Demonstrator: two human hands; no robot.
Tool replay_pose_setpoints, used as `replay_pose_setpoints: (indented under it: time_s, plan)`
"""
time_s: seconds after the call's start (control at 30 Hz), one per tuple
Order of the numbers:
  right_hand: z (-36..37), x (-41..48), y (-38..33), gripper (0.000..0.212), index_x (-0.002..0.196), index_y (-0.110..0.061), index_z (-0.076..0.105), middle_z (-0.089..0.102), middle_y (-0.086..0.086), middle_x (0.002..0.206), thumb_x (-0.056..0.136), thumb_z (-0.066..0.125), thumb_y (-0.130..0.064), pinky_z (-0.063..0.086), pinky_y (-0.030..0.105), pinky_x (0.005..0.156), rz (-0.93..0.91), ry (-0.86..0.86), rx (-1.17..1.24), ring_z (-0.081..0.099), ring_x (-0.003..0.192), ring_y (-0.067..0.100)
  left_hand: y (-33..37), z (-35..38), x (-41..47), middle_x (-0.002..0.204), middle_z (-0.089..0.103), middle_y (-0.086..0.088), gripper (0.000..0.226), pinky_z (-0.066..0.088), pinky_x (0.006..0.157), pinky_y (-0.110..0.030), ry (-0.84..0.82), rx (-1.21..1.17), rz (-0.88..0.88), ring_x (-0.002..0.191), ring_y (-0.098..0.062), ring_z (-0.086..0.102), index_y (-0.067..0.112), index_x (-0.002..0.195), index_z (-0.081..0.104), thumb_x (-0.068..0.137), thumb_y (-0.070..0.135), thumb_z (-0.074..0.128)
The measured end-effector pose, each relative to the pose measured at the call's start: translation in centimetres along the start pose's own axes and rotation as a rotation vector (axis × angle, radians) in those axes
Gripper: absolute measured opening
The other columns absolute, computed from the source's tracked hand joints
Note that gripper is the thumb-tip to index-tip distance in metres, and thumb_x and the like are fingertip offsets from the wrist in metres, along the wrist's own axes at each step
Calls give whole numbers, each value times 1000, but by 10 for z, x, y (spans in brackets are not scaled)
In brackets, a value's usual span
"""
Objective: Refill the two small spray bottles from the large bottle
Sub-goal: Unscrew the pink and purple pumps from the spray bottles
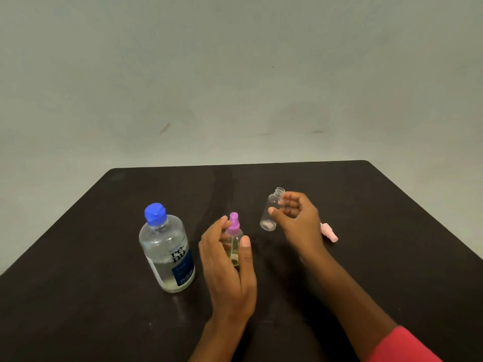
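Hands [230,259] partly hide purple-capped spray bottle [234,239]

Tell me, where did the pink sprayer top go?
The pink sprayer top lies on the dark table, on the right, just behind the right hand by the open small bottle.

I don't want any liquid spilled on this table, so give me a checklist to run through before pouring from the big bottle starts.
1. Clear small bottle uncapped: ok; its neck is open and its pink spray head lies on the table.
2. That bottle steady: not ok; it tilts in the right hand, whose fingers look loose around it.
3. Purple-capped spray bottle opened: not ok; the cap is on, with the left hand open around it.
4. Large bottle opened: not ok; its blue cap is on.
5. Large bottle has liquid: ok; it is partly filled.
6. A hand free to pour: not ok.
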State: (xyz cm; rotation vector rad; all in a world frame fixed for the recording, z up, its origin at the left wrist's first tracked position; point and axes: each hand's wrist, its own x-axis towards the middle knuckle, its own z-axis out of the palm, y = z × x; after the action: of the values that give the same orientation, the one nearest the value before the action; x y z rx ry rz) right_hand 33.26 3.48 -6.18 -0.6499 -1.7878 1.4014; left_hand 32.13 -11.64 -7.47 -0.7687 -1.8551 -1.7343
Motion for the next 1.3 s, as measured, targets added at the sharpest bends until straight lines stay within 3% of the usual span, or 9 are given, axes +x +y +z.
replay_pose_setpoints:
  time_s: [0.13, 0.23, 0.4, 0.5, 0.67, 0.8, 0.93, 1.07, 1.3]
  plan:
    - [27, 14, 15, 38, 106, -23, 54, 62, -8, 100, 77, 78, -13, 52, 24, 82, -16, -51, -143, 61, 90, 8, -3, 1, 1, 119, 51, 2, 43, 42, 91, -25, 24, 43, -36, 109, -11, 49, 17, 129, 40, 89, 33, 48]
    - [39, 17, 23, 43, 112, -22, 53, 59, -9, 101, 77, 78, -16, 46, 12, 74, -37, -58, -158, 57, 86, 2, -9, 1, 2, 128, 48, 2, 52, 38, 101, -27, -20, 84, -99, 120, -14, 47, 21, 133, 36, 85, 35, 51]
    - [42, 16, 33, 54, 121, -16, 50, 57, -5, 103, 76, 79, -16, 45, 13, 74, -52, -50, -166, 56, 91, 7, -16, 4, 1, 144, 37, 3, 79, 28, 109, -23, -173, 144, -292, 135, -12, 34, 19, 146, 26, 80, 13, 70]
    - [36, 11, 32, 55, 124, -19, 48, 55, -5, 111, 77, 78, -15, 45, 11, 71, -35, -30, -135, 56, 98, 10, -19, 4, 3, 147, 38, 2, 85, 31, 110, -28, -238, 139, -399, 135, -13, 36, 19, 148, 23, 79, 16, 73]
    - [29, -16, 15, 27, 105, -27, 56, 63, -3, 106, 87, 67, -11, 48, 12, 74, -74, 41, 141, 63, 92, 8, -27, 3, 5, 128, 54, 8, 60, 41, 91, -17, -289, 138, -443, 116, -9, 52, 23, 134, 43, 82, 21, 72]
    - [26, -37, -1, 20, 102, -25, 62, 67, -9, 96, 84, 69, -30, 53, 24, 80, -131, -123, 237, 64, 91, 8, -24, 1, 5, 107, 62, 13, 44, 40, 74, -8, -295, 132, -418, 96, -1, 59, 27, 123, 52, 84, 15, 69]
    - [28, -47, -9, 34, 104, -24, 64, 67, -9, 101, 76, 76, -38, 56, 28, 79, -243, -271, 150, 65, 97, 15, -18, -1, 4, 104, 67, 12, 37, 50, 79, -19, -269, 92, -388, 95, -1, 63, 27, 119, 56, 87, 12, 65]
    - [25, -44, -11, 28, 100, -21, 67, 69, -8, 97, 76, 80, -21, 58, 32, 76, -283, -257, 129, 67, 93, 17, -18, -1, 4, 110, 66, 11, 34, 52, 88, -29, -223, 88, -356, 102, -2, 61, 27, 120, 58, 88, 17, 64]
    - [13, -35, -13, 36, 112, -17, 63, 72, -2, 98, 81, 72, -1, 58, 32, 79, -208, -336, 225, 69, 93, 19, -17, 0, 3, 110, 57, 15, 49, 43, 89, -22, -262, 151, -314, 107, -7, 56, 22, 129, 55, 83, 15, 70]
